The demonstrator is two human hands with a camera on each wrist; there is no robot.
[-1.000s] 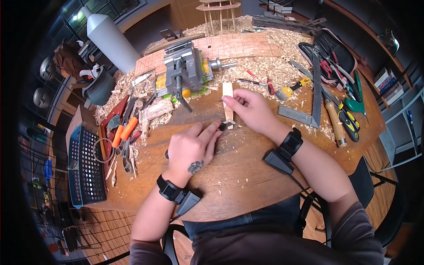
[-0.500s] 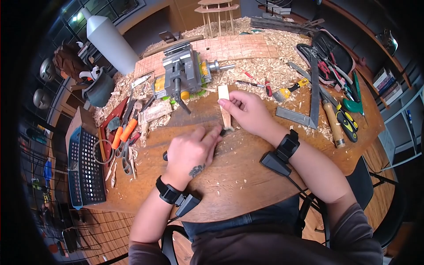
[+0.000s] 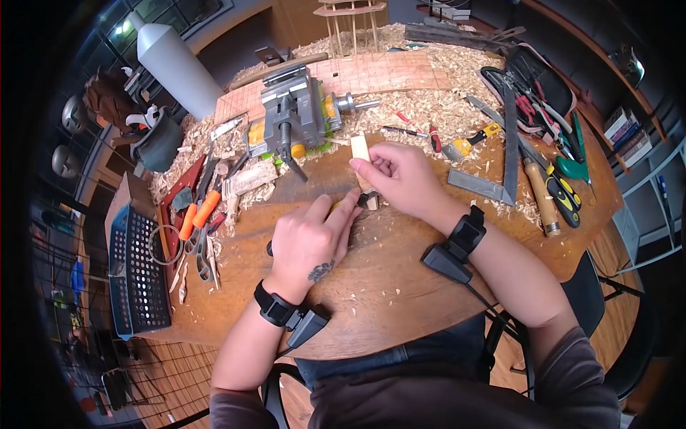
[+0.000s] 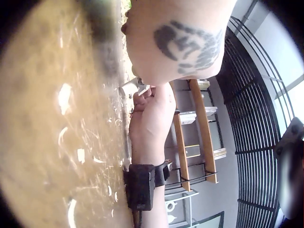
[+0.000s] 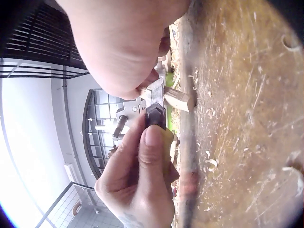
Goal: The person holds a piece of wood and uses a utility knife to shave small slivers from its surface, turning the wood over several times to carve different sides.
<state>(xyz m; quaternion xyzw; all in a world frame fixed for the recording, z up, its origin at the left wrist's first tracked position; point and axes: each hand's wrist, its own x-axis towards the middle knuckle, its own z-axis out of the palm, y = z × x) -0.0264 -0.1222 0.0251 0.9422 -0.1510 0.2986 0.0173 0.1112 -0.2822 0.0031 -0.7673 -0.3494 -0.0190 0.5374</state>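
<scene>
We have the wood strip on the near right side of the vise, and what matters most is how it crosses the knife. The strip's long axis runs away from our body, its far end leaning slightly toward the vise's side, while the knife slants across its near end. Our right grip is clamped on the strip, thumb on its upper face and fingers curled at its side; the pale far end sticks out past the thumb on the vise's side, and the squared near end shows below the hand, toward our body. Our left grip is closed round the knife's handle, thumb pressed near the black collar, with the blade reaching away from the fingers to the strip. So the strip lies within the right grip, while from the left grip it sits just ahead and to the right, farther from us. The left grip is nearer to the strip's near end. Whether the edge bites the wood, or whether the strip touches the tabletop, we cannot tell.
</scene>
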